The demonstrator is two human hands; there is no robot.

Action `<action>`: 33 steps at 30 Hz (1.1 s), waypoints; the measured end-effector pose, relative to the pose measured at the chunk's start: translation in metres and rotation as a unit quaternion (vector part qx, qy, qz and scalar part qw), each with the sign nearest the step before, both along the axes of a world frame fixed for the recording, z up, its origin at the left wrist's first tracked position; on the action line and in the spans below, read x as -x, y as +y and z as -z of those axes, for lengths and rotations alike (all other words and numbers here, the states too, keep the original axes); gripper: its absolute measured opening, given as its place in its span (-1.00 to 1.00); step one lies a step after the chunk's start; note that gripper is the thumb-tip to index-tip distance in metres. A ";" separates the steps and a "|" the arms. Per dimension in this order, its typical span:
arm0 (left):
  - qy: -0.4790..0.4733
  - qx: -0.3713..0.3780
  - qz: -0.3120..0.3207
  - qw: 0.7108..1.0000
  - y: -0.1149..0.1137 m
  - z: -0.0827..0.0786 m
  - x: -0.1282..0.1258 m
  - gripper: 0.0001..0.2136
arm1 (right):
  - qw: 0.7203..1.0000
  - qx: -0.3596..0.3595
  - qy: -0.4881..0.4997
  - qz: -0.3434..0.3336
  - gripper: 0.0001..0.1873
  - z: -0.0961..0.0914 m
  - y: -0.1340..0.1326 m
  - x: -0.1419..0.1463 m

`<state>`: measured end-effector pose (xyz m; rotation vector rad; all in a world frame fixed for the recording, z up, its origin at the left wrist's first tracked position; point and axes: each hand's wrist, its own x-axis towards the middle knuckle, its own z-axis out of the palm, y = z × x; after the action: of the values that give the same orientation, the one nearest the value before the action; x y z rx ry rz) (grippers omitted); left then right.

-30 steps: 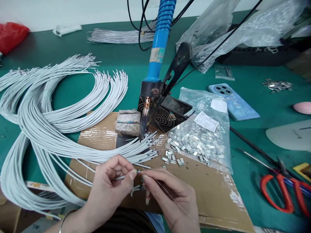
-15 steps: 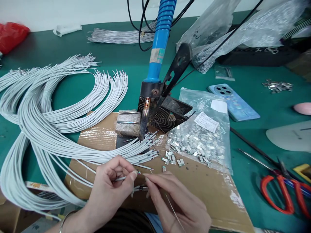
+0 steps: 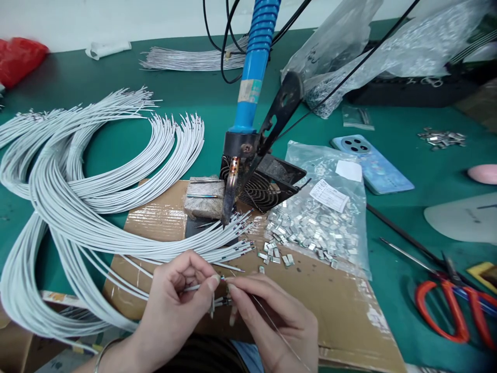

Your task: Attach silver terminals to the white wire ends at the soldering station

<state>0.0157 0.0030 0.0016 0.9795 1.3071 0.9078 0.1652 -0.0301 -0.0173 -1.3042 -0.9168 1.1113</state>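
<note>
– pinching hard, those left fingers?
– pressed together, yes: thumb and forefinger of the left hand [image 3: 178,305] nip a white cable [image 3: 191,287], its coloured tip poking out toward the other hand. that tip sits on the person's side of the soldering iron [image 3: 248,109], near the iron's point but apart from it.
– and the right hand [image 3: 277,316]?
– thumb and forefinger brought together too, with a thin wire [image 3: 272,321] between them. it trails back across the hand, away from the iron. whether those fingertips touch the cable's tip, i can't tell; it's too small.
– what lies around the iron?
– left of it, a thick bundle of white cables [image 3: 116,233] sweeps in, the ends fanned out just on the person's side of its point. a grey block [image 3: 205,199] sits just left of the iron, and a black fan [image 3: 260,191] just to its right.
– farther right?
– some loose metal pieces [image 3: 287,260] on the cardboard [image 3: 341,305], nearer the person than the iron is. beyond those, still right of the iron, a clear bag [image 3: 306,155] holding plenty more, then a blue phone [image 3: 382,168]. well to the iron's right there's a red-handled tool [image 3: 456,311].
</note>
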 end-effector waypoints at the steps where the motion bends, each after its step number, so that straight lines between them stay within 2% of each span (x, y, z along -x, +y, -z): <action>1: 0.002 0.002 -0.001 1.000 0.000 0.000 0.000 -0.84 | 1.000 -0.015 -0.016 0.006 -0.82 0.001 0.000 0.001; 4: 0.000 0.007 0.001 1.000 0.000 0.001 0.000 -0.83 | 0.991 -0.091 -0.091 0.032 -0.75 0.006 -0.002 0.005; 8: -0.006 0.016 0.003 1.000 -0.001 0.004 0.000 -0.82 | 0.952 -0.193 -0.218 0.090 -0.61 0.011 -0.004 0.013; 11: -0.009 0.021 0.000 1.000 -0.001 0.005 -0.001 -0.82 | 0.932 -0.212 -0.265 0.124 -0.54 0.014 -0.007 0.018; 14: -0.015 0.028 0.001 0.999 0.000 0.005 -0.001 -0.82 | 0.934 -0.217 -0.258 0.122 -0.57 0.019 -0.008 0.020; 19: -0.015 0.039 0.007 0.999 0.004 0.003 0.002 -0.82 | 0.966 -0.164 -0.180 0.092 -0.71 0.018 -0.005 0.012; 24: -0.016 0.034 -0.001 0.999 0.006 0.004 0.004 -0.81 | 0.992 -0.018 -0.072 0.100 -0.91 0.007 -0.001 0.001; 27: -0.023 0.040 0.005 0.999 0.004 0.005 0.004 -0.83 | 0.996 0.050 -0.002 0.079 -0.90 0.005 0.003 -0.002; 29: -0.029 0.035 0.005 0.999 0.004 0.004 0.004 -0.85 | 0.997 0.058 0.015 0.057 -0.88 0.005 0.006 -0.003; 33: -0.056 0.015 0.002 0.998 0.005 0.000 0.001 -0.88 | 1.000 0.017 0.022 -0.001 -0.92 0.006 0.013 -0.006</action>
<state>0.0144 0.0076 0.0012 0.8960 1.2198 0.9248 0.1713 -0.0169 -0.0236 -1.3011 -0.8701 1.1571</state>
